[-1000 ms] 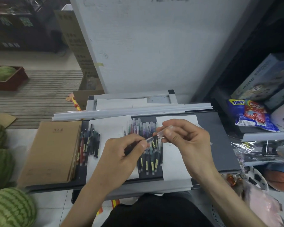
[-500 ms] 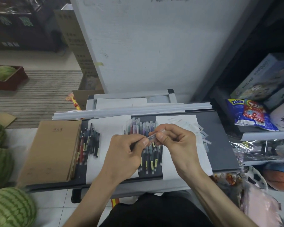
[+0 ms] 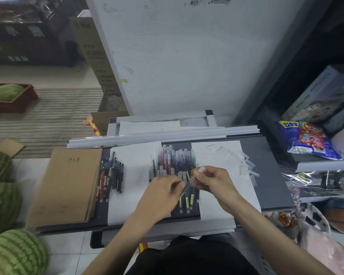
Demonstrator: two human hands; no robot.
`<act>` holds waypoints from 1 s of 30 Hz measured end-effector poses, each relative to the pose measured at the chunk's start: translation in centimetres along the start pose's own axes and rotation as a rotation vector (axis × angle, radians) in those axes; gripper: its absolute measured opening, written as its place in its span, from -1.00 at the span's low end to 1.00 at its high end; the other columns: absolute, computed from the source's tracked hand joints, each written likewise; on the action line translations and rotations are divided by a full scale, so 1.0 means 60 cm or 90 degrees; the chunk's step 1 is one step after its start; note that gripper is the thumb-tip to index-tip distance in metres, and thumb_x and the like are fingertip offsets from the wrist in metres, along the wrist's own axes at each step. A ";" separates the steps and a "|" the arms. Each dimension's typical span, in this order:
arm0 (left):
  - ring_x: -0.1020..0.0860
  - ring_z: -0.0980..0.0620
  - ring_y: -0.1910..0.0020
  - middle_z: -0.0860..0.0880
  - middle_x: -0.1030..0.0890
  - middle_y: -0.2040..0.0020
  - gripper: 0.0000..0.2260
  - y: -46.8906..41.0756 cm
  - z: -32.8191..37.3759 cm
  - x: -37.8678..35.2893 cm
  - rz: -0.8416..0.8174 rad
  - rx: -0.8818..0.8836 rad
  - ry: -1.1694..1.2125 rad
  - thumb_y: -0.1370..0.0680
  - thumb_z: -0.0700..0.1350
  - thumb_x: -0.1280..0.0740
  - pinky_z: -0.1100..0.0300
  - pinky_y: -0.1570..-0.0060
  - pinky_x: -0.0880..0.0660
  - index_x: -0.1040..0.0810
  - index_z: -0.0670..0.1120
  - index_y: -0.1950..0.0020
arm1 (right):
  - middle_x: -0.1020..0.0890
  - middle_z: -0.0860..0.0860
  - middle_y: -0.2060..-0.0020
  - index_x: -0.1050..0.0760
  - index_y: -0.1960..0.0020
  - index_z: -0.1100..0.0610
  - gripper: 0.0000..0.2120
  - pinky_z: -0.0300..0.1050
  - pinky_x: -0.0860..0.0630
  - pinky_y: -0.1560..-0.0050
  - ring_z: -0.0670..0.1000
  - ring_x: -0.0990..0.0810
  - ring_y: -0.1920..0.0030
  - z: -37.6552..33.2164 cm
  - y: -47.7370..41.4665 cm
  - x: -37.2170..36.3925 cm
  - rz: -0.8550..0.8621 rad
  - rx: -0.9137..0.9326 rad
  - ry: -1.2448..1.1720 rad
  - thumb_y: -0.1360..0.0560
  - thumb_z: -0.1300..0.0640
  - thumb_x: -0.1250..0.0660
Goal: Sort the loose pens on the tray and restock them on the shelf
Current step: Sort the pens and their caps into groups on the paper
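Tall white board (image 3: 187,56) at the back, upright behind a dark grey tray (image 3: 274,175). Striped watermelons (image 3: 14,253) on the floor along the left. Stack of brown notebooks (image 3: 68,185) flat on the tray's left end. Two white paper sheets (image 3: 133,161) on the tray, with a bare dark strip between them.

Middle pile of pens (image 3: 175,161) in that strip, lying side by side and lengthwise. Smaller pile of dark and red pens (image 3: 112,175) at the left sheet's left edge, just beside the notebooks. Clear caps (image 3: 244,165) scattered over the right sheet's far corner.

Left hand (image 3: 161,195) and right hand (image 3: 214,181) close together above the middle pile, each with fingers curled in a narrow pinch. One pen (image 3: 187,185) slanted between them, lower end pinched by the left, upper end by the right. Something clear at the right thumb tip, too blurred to tell.
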State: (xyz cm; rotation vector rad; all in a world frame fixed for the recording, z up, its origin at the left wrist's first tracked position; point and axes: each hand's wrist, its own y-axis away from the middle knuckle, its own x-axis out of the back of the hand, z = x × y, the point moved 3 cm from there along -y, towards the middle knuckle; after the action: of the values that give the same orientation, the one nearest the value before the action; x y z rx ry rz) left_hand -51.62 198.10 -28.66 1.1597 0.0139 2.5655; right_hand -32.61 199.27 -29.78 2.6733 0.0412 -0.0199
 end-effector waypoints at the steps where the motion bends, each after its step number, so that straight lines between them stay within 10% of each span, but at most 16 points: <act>1: -0.57 0.19 0.21 0.16 -0.64 0.17 -0.81 -0.002 -0.015 -0.003 -0.006 0.019 -0.006 -0.68 0.03 -0.28 0.21 0.10 -0.53 -0.64 0.07 0.05 | -0.74 0.19 0.13 -0.63 0.15 0.25 -0.81 -0.04 -0.63 0.05 0.11 -0.73 0.18 0.006 -0.012 0.011 0.024 -0.015 0.039 -0.60 0.17 -0.44; 8: -0.58 0.07 0.22 0.08 -0.67 0.07 -0.82 0.003 -0.140 0.035 0.041 0.256 -0.159 -0.61 -0.06 -0.29 0.19 0.23 -0.52 -0.66 0.10 -0.12 | -0.69 -0.02 0.46 -0.64 0.28 0.18 -0.63 -0.23 -0.55 0.23 -0.12 -0.68 0.36 0.066 -0.092 0.070 0.091 -0.084 0.473 -0.56 -0.07 -0.46; 12: -0.60 -0.12 -0.01 -0.06 -0.69 -0.11 -0.76 -0.004 -0.206 0.076 0.079 0.360 -0.203 -0.58 -0.08 -0.28 0.09 -0.01 -0.52 -0.63 0.02 -0.21 | -0.65 -0.05 0.52 -0.63 0.41 0.16 -0.53 -0.31 -0.41 0.31 -0.14 -0.65 0.37 0.086 -0.114 0.068 0.108 -0.093 0.533 -0.55 -0.12 -0.45; 17: -0.48 -0.08 0.17 -0.08 -0.64 0.02 -0.87 -0.015 -0.242 0.094 0.104 0.366 -0.255 -0.63 -0.08 -0.28 0.09 0.19 -0.44 -0.55 -0.10 -0.12 | -0.64 0.00 0.54 -0.65 0.43 0.20 -0.50 -0.26 -0.45 0.36 -0.09 -0.63 0.44 0.088 -0.123 0.059 0.134 -0.091 0.574 -0.51 -0.15 -0.48; 30: -0.55 -0.17 0.12 -0.11 -0.55 0.08 -0.88 -0.029 -0.265 0.078 0.093 0.380 -0.304 -0.61 -0.17 -0.31 0.05 0.21 -0.43 -0.36 -0.10 0.02 | -0.63 0.08 -0.01 -0.50 -0.10 0.15 -0.80 0.00 -0.52 0.14 0.19 -0.63 0.04 0.047 -0.125 0.131 0.194 0.064 0.878 -0.60 0.09 -0.17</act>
State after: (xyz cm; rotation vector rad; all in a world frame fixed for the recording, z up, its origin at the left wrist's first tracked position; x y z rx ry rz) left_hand -65.64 203.11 -36.16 2.0287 0.6390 2.3951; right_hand -25.03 204.88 -35.81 2.2069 0.0639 1.8733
